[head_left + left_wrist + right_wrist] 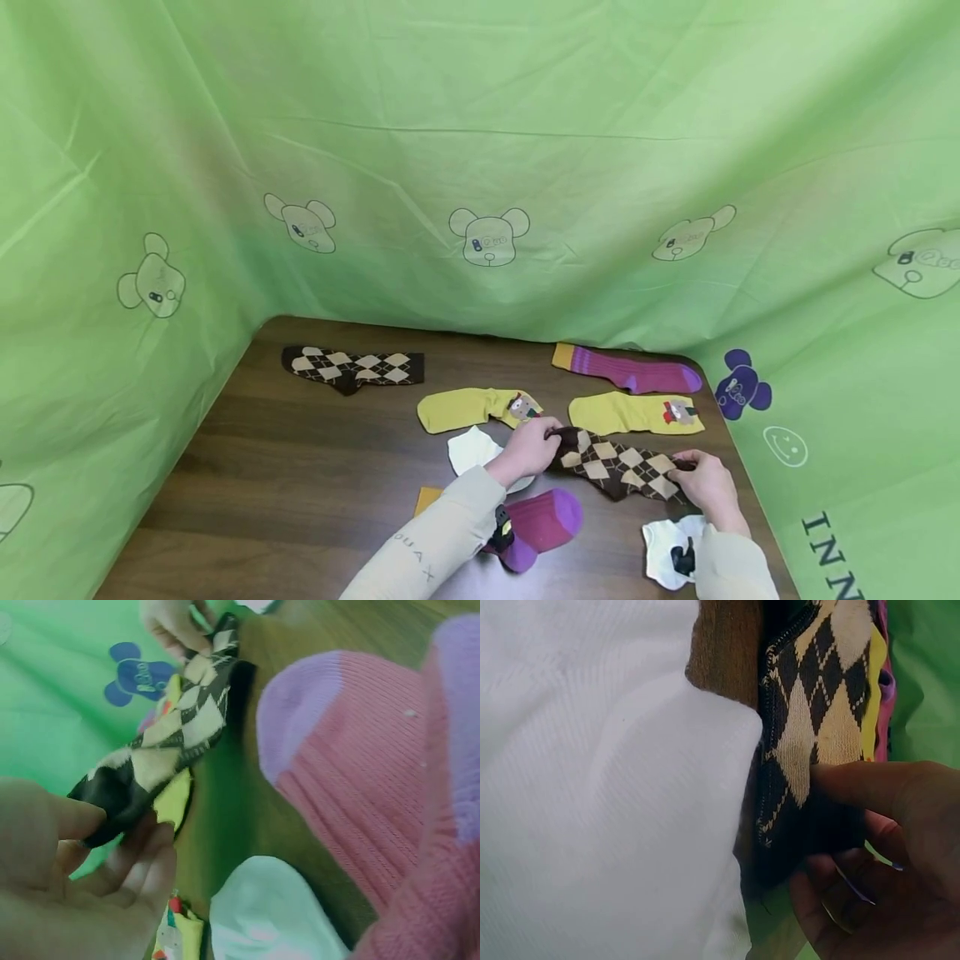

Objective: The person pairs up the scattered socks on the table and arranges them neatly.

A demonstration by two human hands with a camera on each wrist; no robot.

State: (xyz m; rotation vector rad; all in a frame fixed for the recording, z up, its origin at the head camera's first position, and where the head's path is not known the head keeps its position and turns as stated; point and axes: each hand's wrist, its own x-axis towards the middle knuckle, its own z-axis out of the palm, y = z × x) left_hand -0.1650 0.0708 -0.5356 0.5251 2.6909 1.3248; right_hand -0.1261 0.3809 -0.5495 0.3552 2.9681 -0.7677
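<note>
A brown argyle sock (617, 467) with cream diamonds is stretched out between my two hands. Its dark toe end is pinched between thumb and fingers of my left hand (532, 448). At the other end, my right hand (707, 482) pinches the dark cuff (832, 825). In the left wrist view the sock (180, 724) slopes up from the left hand to the right one. Under the left forearm lies a purple sock (546, 521), partly hidden by the sleeve. A white sock (474, 450) is partly covered by the left hand and wrist.
Another argyle sock (360, 368) lies at the back left of the wooden table (247, 483). Two yellow socks (453, 410) and a second purple sock (637, 372) lie beyond my hands. A second white sock (660, 554) is by the right sleeve. Green curtains (480, 167) surround the table.
</note>
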